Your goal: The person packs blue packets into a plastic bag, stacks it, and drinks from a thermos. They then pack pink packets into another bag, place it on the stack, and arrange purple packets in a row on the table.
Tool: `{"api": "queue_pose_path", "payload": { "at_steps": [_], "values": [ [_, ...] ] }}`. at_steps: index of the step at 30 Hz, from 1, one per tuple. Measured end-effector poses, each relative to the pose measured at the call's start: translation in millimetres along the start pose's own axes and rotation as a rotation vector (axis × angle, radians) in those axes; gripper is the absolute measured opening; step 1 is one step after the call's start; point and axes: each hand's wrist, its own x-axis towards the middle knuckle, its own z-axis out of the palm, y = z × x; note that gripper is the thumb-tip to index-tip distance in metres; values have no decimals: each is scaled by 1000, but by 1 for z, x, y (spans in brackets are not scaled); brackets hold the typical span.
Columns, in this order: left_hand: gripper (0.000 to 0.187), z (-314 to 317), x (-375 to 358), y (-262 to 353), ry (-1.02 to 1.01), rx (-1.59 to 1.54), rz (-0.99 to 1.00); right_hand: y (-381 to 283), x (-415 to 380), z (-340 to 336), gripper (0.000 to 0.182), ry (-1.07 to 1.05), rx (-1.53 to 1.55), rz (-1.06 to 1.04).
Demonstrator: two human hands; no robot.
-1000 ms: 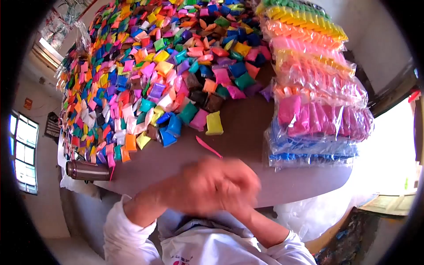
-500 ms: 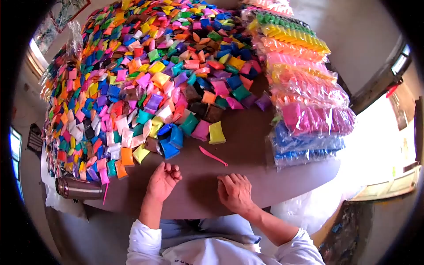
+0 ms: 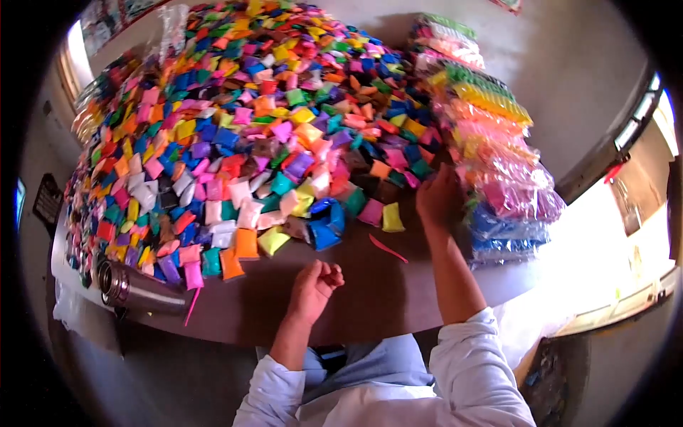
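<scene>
My left hand [image 3: 314, 288] hovers over the near edge of the table, its fingers loosely curled in and nothing visible in them. Stretched forward, my right hand [image 3: 437, 199] is at the right end of a large heap of small coloured packets [image 3: 284, 142], beside the stacked clear bags. Shadow and blur hide its fingertips, so whether it grips a packet cannot be made out. A yellow packet [image 3: 392, 218] lies just left of that hand, with a magenta packet [image 3: 371, 212] beside it. Between my hands rests a pink plastic knife [image 3: 388, 248].
Clear bags of same-coloured packets are stacked along the right side, with a purple bag [image 3: 523, 201] and blue bags [image 3: 509, 231] nearest. A steel flask [image 3: 146, 288] lies on its side at the left table edge, near a thin pink stick [image 3: 192, 306].
My right hand has moved forward from the table's front to the heap's right end. The view has shifted, so the heap appears further right. My left hand keeps its curled shape.
</scene>
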Motion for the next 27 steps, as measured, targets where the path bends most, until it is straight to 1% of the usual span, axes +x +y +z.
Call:
{"api": "queue_pose_path", "payload": {
  "at_steps": [1,2,4,5,6,7,8,10,11,12,14,15,17,18,20,24,26,27],
  "values": [
    [25,1,-2,1,6,-2,19,4,7,10,38,-85,-22,90],
    [25,3,-3,2,12,-5,11,10,12,15,38,-84,-11,75],
    [25,4,-4,2,23,-10,20,22,20,29,33,-298,-130,161],
    [24,2,-4,2,15,-44,3,38,18,51,33,-298,-120,148],
    [23,2,-4,2,8,-75,-16,59,11,82,29,-52,-124,-2],
    [24,3,-5,1,31,-75,-18,71,3,99,26,193,-126,-145],
    [24,4,-4,2,38,-69,-10,72,1,93,26,190,-114,-146],
    [23,4,-4,2,10,-69,-23,69,-5,77,25,48,-120,-94],
    [23,3,-4,2,-5,-80,-29,59,-7,67,24,100,-113,-25],
    [23,3,-3,1,11,-73,-15,62,-11,72,24,91,-93,-31],
    [24,0,-3,-1,2,-44,-27,72,-16,78,25,186,55,13],
    [25,-4,-1,-3,-20,-63,-36,69,-17,80,25,183,69,11],
    [25,-2,-1,-2,-8,-50,-25,58,-13,65,28,197,56,96],
    [25,-1,-2,-2,-1,-43,-23,56,-11,63,28,192,67,93],
    [25,-1,-2,-2,-5,-46,-15,60,-6,63,35,38,-14,27],
    [24,-4,-1,-5,-10,-56,-8,77,-1,83,35,70,63,-16],
    [24,-6,-2,-6,-11,-45,0,80,-2,87,28,150,94,7],
    [24,-6,0,-7,-22,-34,5,83,-1,88,28,152,91,4]
  ]
}}
